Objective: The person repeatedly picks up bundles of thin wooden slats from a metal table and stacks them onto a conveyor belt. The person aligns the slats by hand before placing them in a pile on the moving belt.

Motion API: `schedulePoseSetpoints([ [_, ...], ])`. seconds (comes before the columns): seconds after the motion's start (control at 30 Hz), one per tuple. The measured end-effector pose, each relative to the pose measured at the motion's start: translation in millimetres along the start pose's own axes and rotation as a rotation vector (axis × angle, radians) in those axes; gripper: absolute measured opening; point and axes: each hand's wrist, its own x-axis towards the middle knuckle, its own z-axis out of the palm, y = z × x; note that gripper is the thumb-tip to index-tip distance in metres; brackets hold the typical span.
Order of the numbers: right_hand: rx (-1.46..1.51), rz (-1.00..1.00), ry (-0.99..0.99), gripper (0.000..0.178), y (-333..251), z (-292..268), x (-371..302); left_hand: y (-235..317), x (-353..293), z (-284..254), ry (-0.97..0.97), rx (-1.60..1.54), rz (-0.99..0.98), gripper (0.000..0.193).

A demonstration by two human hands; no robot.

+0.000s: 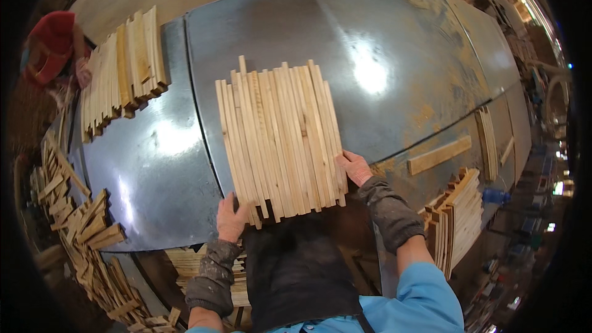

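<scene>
A row of pale wooden strips (pixel 280 135) lies side by side on the metal table in front of me, their ends uneven. At the near left corner of the row, my left hand (pixel 231 219) presses against the outermost strip, thumb toward the wood. My right hand (pixel 356 168) grips the opposite side, lower down, with its fingers bent at the edge. Between them the two hands hold the row together from both sides. Parts of the fingers are hidden by the wood.
A person in red (pixel 55 46) stands at the far left beside another stack of strips (pixel 123 71). Offcuts (pixel 92 222) pile up at left. On the right are stacked boards (pixel 456 216), a single board (pixel 439 155) and sawdust (pixel 425 114) on the metal table (pixel 277 21).
</scene>
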Motion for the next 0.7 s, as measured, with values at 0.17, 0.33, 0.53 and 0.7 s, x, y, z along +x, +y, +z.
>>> schedulePoseSetpoints([
  [0.17, -0.114, -0.185, 0.231, 0.069, -10, -9, 29, -31, 90, -11, 0.365, 0.268, 0.532, 0.039],
  [0.33, 0.034, -0.341, 0.376, 0.071, 2, 16, 64, -19, 147, 15, 0.215, 0.439, 0.127, 0.066],
  [0.53, 0.556, -0.234, 0.084, 0.086, -10, 35, 46, 46, 131, 14, 0.011, -0.307, -0.088, 0.088],
  [0.7, 0.696, -0.101, -0.113, 0.083, -36, 23, 32, 60, 112, 6, -0.116, -0.862, -0.245, 0.097],
])
